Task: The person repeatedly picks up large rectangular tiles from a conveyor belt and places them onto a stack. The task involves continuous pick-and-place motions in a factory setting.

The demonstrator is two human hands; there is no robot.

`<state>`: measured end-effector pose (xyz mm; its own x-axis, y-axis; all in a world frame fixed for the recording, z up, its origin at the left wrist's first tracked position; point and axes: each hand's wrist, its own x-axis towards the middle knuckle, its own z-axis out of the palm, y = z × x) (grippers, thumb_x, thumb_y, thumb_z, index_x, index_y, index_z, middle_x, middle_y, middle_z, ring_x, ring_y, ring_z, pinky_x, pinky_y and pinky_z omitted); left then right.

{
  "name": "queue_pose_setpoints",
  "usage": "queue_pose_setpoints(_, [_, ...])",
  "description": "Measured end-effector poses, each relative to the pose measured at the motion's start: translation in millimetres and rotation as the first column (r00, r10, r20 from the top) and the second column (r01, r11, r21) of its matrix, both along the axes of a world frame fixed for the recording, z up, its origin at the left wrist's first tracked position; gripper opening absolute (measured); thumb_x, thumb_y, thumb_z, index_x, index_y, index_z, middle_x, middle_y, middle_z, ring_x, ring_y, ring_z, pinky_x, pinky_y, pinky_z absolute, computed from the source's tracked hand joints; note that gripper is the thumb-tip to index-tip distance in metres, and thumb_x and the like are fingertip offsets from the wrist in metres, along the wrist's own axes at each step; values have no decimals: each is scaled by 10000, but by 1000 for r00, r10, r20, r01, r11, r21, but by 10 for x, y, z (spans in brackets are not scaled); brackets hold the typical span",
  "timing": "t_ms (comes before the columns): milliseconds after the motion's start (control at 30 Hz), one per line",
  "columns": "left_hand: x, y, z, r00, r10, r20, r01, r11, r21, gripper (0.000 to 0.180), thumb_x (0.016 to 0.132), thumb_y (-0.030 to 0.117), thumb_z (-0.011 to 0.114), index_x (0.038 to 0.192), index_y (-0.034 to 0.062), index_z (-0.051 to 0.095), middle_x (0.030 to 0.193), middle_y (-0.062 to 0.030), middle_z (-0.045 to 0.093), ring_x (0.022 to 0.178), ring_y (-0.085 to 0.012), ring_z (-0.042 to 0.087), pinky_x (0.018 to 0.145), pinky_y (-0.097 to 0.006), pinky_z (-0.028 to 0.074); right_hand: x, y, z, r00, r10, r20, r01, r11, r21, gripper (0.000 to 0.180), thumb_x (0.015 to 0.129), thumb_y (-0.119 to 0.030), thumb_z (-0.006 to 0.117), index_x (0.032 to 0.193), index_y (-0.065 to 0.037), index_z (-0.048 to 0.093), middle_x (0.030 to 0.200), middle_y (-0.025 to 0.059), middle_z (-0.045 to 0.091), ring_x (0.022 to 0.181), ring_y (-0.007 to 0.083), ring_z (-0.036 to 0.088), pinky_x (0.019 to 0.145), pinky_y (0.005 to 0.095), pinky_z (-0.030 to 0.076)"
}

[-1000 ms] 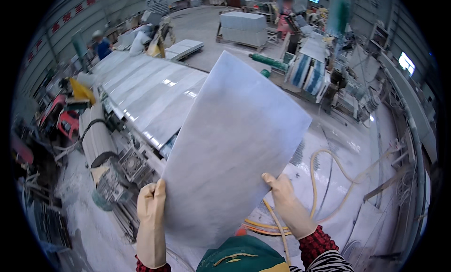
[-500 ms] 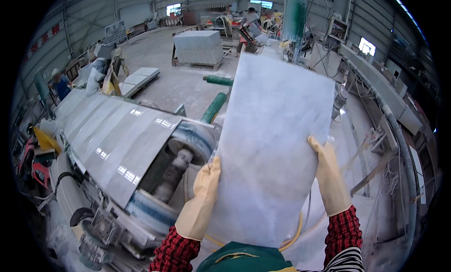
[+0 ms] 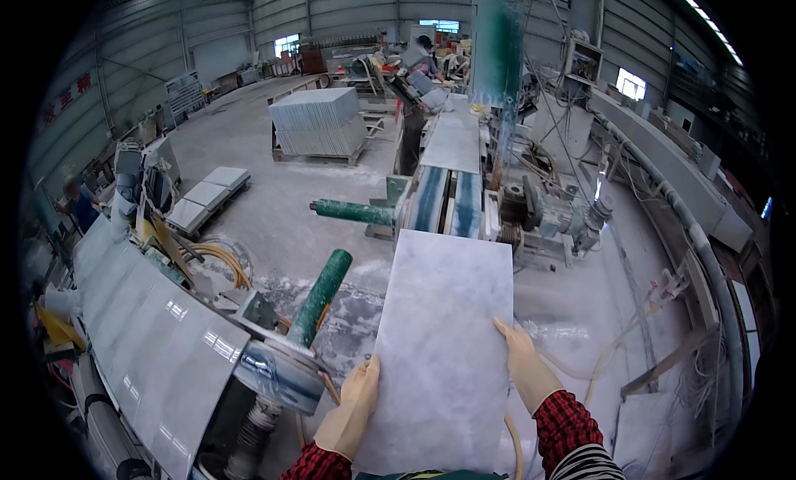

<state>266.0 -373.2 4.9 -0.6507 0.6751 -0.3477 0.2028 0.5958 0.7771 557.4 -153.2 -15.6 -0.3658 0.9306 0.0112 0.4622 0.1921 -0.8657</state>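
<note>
I hold a large grey marbled stone tile (image 3: pixel 444 339) flat in front of me, its far edge pointing at a belt conveyor (image 3: pixel 448 200). My left hand (image 3: pixel 352 409), in a cream rubber glove, grips the tile's left edge near its lower corner. My right hand (image 3: pixel 524 366), gloved the same way, grips the right edge a little higher. Red plaid sleeves show at both wrists. Another tile (image 3: pixel 454 140) lies further along the conveyor under a green machine head (image 3: pixel 496 53).
A line of glossy tiles (image 3: pixel 157 331) runs on a machine at my left, with green rollers (image 3: pixel 319 296) beside it. A pallet of stacked tiles (image 3: pixel 319 123) stands on the floor. Yellow hoses (image 3: pixel 222 260) lie about. A person (image 3: pixel 79 205) stands far left.
My view has swung right from the glossy tile line toward the belt conveyor. The tile has dropped from upright to nearly flat, and now looks smaller and lower in view.
</note>
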Motion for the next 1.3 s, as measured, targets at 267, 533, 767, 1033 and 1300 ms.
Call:
queue_pose_setpoints(267, [-1061, 1726, -337, 996, 28, -79, -22, 997, 80, 639, 1047, 582, 391, 1215, 67, 731, 1169, -204, 751, 1166, -360, 680, 991, -428, 494, -1186, 1695, -464, 894, -304, -328, 140, 887, -440, 463, 967, -280, 714, 1325, 0, 630, 1265, 184, 683, 1105, 296, 670, 963, 428, 543])
queue_pose_setpoints(533, [-1853, 3214, -326, 997, -54, -61, 56, 998, 30, 626, 1052, 551, 363, 1142, 49, 726, 1156, -217, 742, 1142, -363, 688, 968, -472, 506, -1808, 2728, -456, 898, -406, -168, 306, 853, -422, 513, 970, -373, 709, 1258, 50, 674, 1167, 188, 720, 1065, 261, 678, 939, 405, 533])
queue_pose_setpoints(767, [-2257, 4328, -661, 976, -190, -109, 189, 982, -18, 655, 1052, 552, 322, 1162, 41, 715, 1174, -255, 715, 1169, -451, 642, 1001, -497, 487, -1949, 3967, -1090, 846, -518, -126, 387, 759, -524, 540, 935, -387, 759, 1241, 50, 681, 1186, 172, 720, 1102, 271, 672, 938, 414, 530])
queue_pose_setpoints(1033, [-2367, 5180, -649, 987, -152, -53, 148, 987, -65, 634, 1058, 572, 367, 1141, 54, 723, 1141, -244, 725, 1108, -435, 667, 965, -487, 494, -2200, 4686, -927, 840, -535, 86, 496, 696, -519, 671, 908, -458, 782, 1288, 75, 634, 1211, 217, 694, 1091, 314, 668, 932, 469, 527])
queue_pose_setpoints(1300, [-2495, 5404, -1094, 987, -140, -82, 135, 989, -62, 633, 1063, 586, 387, 1151, 48, 709, 1091, -234, 727, 1077, -425, 672, 946, -480, 497, -2033, 4330, -612, 972, -190, -140, 94, 856, -508, 536, 1013, -196, 610, 1480, 50, 516, 1195, 244, 694, 1069, 371, 672, 951, 457, 531])
